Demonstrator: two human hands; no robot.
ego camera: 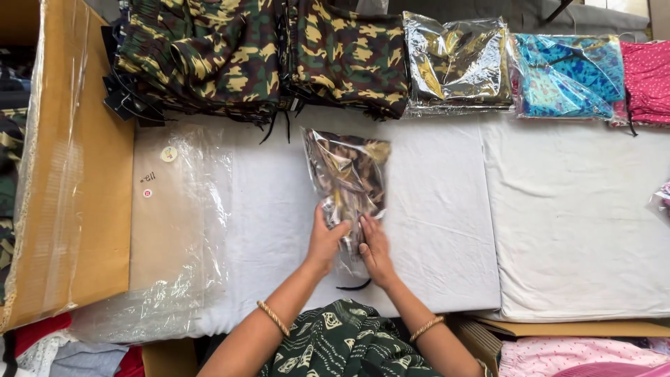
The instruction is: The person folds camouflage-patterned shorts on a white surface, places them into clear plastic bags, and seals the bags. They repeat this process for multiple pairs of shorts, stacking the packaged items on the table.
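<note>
You are at the closing end of bagging one garment: a folded camouflage piece already sits inside a clear plastic bag (347, 183) that lies lengthwise on the white-covered tabletop (447, 230), directly in front of you and a little left of centre. Your left hand (326, 241) and right hand (375, 253) meet at the bag's near end, both curled and pressing down on the plastic there; the fingers are bent around the bag's mouth rather than spread flat, so each hand has hold of the bag and nothing else. A dark cord end (354, 285) peeks out below your palms, just at the opening. To judge by this, the step in hand is tucking or folding the open flap shut. The next move calls for working that cord fully inside, squeezing the air toward the far end and flattening the flap so that it stays put. A stack of empty clear bags (183, 230) lies to your left beside the cardboard box (77, 181), and the unbagged camouflage stacks (265, 56) wait along the far edge, next to bagged pieces (457, 63).
</note>
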